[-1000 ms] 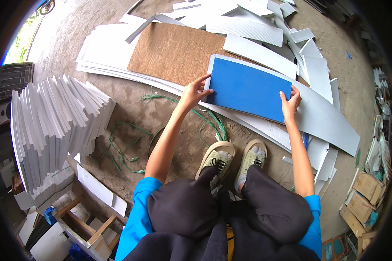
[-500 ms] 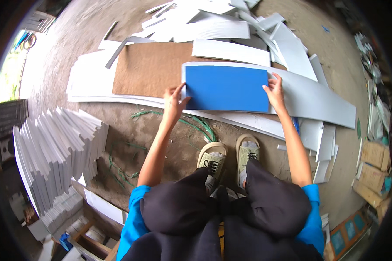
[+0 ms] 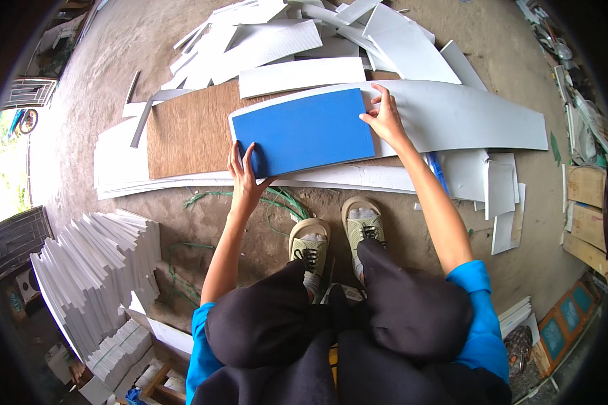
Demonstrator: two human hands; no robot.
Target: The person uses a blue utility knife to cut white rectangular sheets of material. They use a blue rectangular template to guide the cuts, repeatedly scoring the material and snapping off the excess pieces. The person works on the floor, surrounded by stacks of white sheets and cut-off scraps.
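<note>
A flat blue rectangular panel (image 3: 307, 131) lies on a long white sheet (image 3: 479, 118), its right end tilted up and away from me. My left hand (image 3: 246, 179) grips the panel's near left corner, fingers along the left edge and thumb at the near edge. At the panel's right end is my right hand (image 3: 385, 121), thumb against the blue edge and fingers bent over the white sheet. Underneath, a brown wooden board (image 3: 189, 131) shows to the left. My right fingertips partly hide the panel's far right corner.
Beyond the panel is a heap of white offcuts (image 3: 277, 47). Many white strips stand packed in a stack (image 3: 105, 270) at left. Green twine (image 3: 280, 199) lies on the dirt floor near my shoes (image 3: 309, 246). Cardboard boxes (image 3: 586, 209) stand at far right.
The blue panel and the white sheet have turned, right end going farther away. My left hand has slid to the near left corner. The whole view has shifted.
</note>
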